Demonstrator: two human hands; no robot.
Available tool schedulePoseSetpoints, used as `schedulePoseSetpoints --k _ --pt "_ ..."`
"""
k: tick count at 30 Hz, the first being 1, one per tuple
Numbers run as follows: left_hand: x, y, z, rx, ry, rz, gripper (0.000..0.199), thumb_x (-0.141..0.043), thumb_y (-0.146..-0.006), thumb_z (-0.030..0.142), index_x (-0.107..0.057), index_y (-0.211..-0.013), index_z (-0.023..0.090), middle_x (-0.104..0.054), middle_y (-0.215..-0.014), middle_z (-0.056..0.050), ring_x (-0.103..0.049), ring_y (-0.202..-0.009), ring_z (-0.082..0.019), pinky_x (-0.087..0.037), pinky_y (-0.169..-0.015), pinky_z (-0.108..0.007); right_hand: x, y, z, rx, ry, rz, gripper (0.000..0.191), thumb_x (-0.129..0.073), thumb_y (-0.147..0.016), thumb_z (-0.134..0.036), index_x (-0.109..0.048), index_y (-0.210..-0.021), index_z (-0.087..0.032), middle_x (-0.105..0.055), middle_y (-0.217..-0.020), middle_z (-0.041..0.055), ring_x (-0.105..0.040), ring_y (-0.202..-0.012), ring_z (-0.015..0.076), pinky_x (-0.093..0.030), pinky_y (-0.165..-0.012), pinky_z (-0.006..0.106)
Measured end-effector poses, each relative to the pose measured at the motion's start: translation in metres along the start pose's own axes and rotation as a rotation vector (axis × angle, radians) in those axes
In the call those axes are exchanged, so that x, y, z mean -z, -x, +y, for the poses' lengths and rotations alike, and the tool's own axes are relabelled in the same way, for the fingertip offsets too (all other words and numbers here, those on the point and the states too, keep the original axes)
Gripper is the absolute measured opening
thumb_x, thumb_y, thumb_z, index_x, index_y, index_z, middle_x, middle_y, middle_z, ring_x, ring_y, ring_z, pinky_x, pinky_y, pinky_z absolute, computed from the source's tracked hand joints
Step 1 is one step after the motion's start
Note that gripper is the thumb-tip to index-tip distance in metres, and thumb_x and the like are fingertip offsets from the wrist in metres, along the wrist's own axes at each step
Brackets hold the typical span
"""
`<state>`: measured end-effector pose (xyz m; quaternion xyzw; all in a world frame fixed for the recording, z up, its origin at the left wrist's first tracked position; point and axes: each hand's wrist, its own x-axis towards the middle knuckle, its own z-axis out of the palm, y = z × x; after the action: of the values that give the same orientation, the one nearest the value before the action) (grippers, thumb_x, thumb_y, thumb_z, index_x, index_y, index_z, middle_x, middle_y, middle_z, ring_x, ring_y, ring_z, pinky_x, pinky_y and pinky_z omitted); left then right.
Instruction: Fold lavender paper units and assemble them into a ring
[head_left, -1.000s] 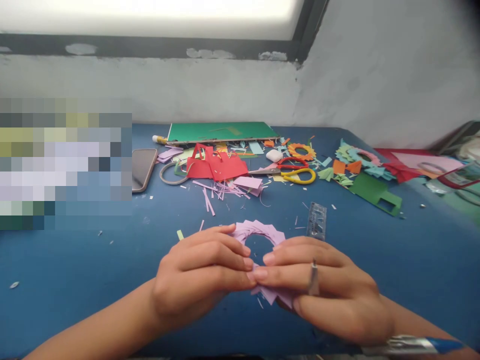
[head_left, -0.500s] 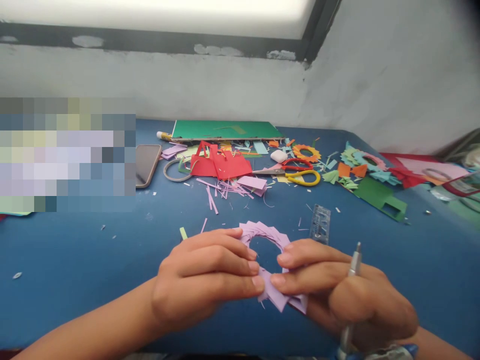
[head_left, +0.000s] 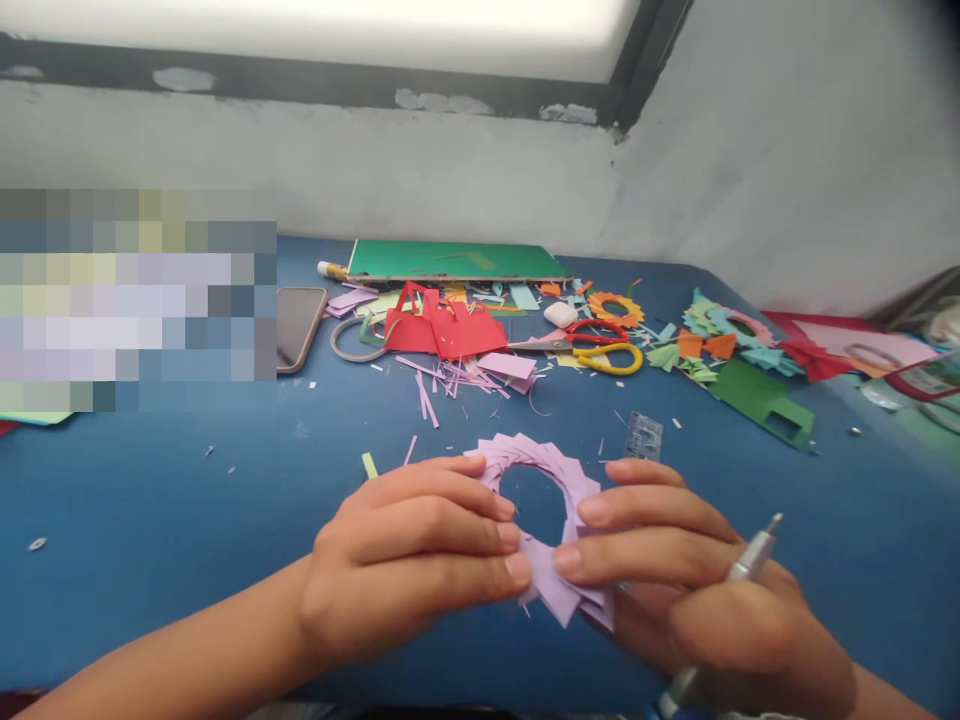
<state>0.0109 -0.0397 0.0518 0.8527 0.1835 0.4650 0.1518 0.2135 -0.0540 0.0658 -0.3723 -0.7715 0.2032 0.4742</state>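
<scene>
A ring of folded lilac paper (head_left: 536,455) lies low in the middle of the view, its pleats overlapping around a round hole. My left hand (head_left: 420,560) grips its left side, fingertips on the folds. On the right side, my right hand (head_left: 690,570) has its fingertips on the ring, and a silver pen (head_left: 756,548) is tucked in the same hand, its tip pointing up. The pen's middle is hidden by the hand. Behind the right fingers lies a clear stencil ruler (head_left: 643,436).
Scissors with red and yellow handles (head_left: 609,356), red paper (head_left: 450,328), lilac strips and a white eraser (head_left: 560,315) lie further back. A phone (head_left: 300,328) is at left. A green board (head_left: 457,259) and finished-looking paper rings (head_left: 615,309) lie near the wall.
My right hand has shifted slightly right, its fingers more spread, uncovering more of the ring's right side. The pen has tilted further right. My left hand stays nearly still.
</scene>
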Motion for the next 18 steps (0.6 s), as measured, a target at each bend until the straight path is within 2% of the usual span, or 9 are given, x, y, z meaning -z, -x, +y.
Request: schedulePoseSetpoints --k 2,3,7,10,13,18 --pt "0.0 -0.001 -0.001 -0.019 -0.008 -0.028 0.011 -0.055 -0.086 0.013 -0.065 -0.082 0.015 -0.072 -0.075 -0.004 -0.068 -0.08 -0.013 -0.053 -0.092 -0.029 -0.001 0.002 0.001 0.235 0.112 -0.048 0.021 -0.065 -0.078 -0.021 -0.052 -0.062 -0.027 -0.07 -0.064 -0.0116 -0.066 -0.061 0.0084 -0.052 -0.082 0.021" --pt "0.0 -0.001 -0.001 -0.025 -0.01 -0.042 0.012 -0.054 -0.086 0.013 -0.065 -0.083 0.015 -0.072 -0.074 -0.004 -0.068 -0.081 -0.013 -0.053 -0.092 -0.029 -0.002 0.003 0.002 0.305 0.155 -0.057 0.023 -0.061 -0.081 -0.017 -0.049 -0.062 -0.026 -0.07 -0.065 -0.0113 -0.066 -0.061 0.008 -0.052 -0.083 0.021" --pt "0.001 -0.002 -0.002 -0.037 -0.021 -0.047 0.014 -0.052 -0.087 0.014 -0.065 -0.083 0.015 -0.073 -0.074 -0.003 -0.068 -0.081 -0.013 -0.053 -0.092 -0.029 -0.008 0.012 0.008 0.268 0.111 -0.055 0.026 -0.055 -0.085 -0.016 -0.045 -0.063 -0.025 -0.069 -0.063 -0.0121 -0.065 -0.065 0.0072 -0.05 -0.086 0.022" --pt "0.001 -0.001 -0.003 -0.065 -0.028 -0.049 0.015 -0.051 -0.088 0.015 -0.065 -0.082 0.014 -0.072 -0.075 -0.003 -0.068 -0.081 -0.013 -0.053 -0.091 -0.03 -0.011 0.015 0.013 0.288 0.056 -0.034 0.021 -0.055 -0.085 -0.014 -0.048 -0.068 -0.024 -0.069 -0.064 -0.0114 -0.065 -0.072 0.0051 -0.042 -0.096 0.019" --pt "0.001 0.0 -0.004 -0.081 -0.045 -0.036 0.015 -0.051 -0.088 0.014 -0.065 -0.083 0.013 -0.072 -0.075 -0.004 -0.067 -0.081 -0.013 -0.054 -0.091 -0.031 -0.011 0.013 0.013 0.309 0.111 -0.023 0.019 -0.056 -0.086 -0.015 -0.052 -0.069 -0.022 -0.069 -0.062 -0.0098 -0.065 -0.074 0.0046 -0.037 -0.1 0.016" --pt "0.001 0.001 -0.002 -0.075 -0.046 -0.04 0.013 -0.051 -0.088 0.013 -0.065 -0.085 0.013 -0.072 -0.076 -0.004 -0.067 -0.082 -0.013 -0.054 -0.09 -0.03 -0.009 0.01 0.007 0.309 0.236 0.002 0.021 -0.056 -0.087 -0.019 -0.053 -0.066 -0.022 -0.069 -0.061 -0.0099 -0.066 -0.075 0.0053 -0.036 -0.101 0.017"
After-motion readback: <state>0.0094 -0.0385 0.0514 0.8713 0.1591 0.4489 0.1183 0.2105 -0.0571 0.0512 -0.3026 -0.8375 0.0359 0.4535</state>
